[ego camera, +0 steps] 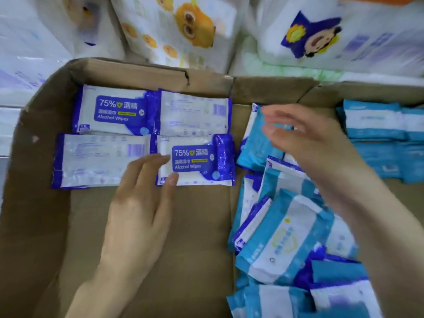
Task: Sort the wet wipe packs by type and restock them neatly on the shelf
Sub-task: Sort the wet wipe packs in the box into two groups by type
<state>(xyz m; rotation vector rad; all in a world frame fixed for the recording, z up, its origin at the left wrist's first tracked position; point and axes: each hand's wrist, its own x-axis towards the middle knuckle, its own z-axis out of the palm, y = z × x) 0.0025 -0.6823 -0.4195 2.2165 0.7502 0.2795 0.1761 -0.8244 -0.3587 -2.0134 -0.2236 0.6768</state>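
Several dark-blue alcohol wipe packs lie flat in two rows at the back left of a cardboard box point(142, 72). My left hand point(140, 198) rests with straight fingers on the left edge of the front-right alcohol pack point(202, 161). A loose heap of light-blue wipe packs point(282, 235), mixed with some dark-blue ones, fills the middle right. My right hand point(307, 138) hovers over the top of that heap, fingers spread and blurred, holding nothing. Light-blue packs point(376, 125) are stacked in rows at the far right.
Large white bags with cartoon prints point(183, 26) stand behind the box. White packaged goods point(20, 83) sit to the left. Bare cardboard floor point(183, 237) lies in front of the alcohol packs.
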